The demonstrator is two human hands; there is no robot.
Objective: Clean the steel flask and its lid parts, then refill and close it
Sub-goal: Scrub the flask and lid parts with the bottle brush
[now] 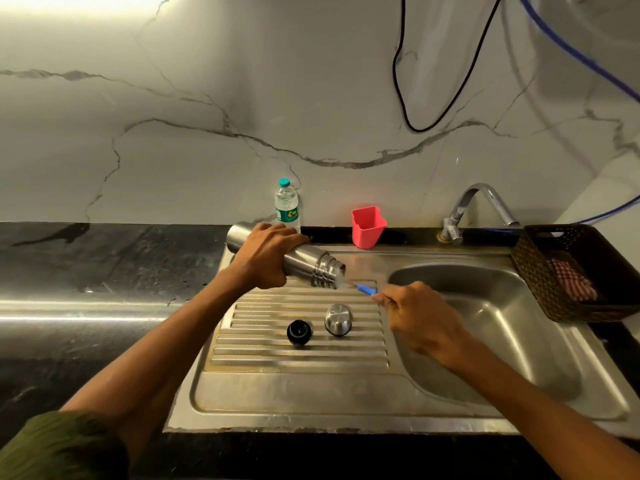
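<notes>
1. Steel flask (304,259), brushed and shiny, lies tilted almost flat above the ribbed drainboard (298,355), its open threaded mouth pointing right toward the sink basin (485,306).
2. Left hand (265,256) wraps its fingers round the flask's middle, clamped on it from above.
3. Right hand (420,318) pinches the blue handle of a thin brush (363,289), whose tip sits at the flask's mouth.
4. On the drainboard below lie the black stopper (299,332) and, just beside it, the steel cap (338,319), apart from each other.
5. Behind stand a water bottle (286,206), a red cup (367,226) and the tap (478,211); a dark basket (540,271) with checked cloth sits at right.
</notes>
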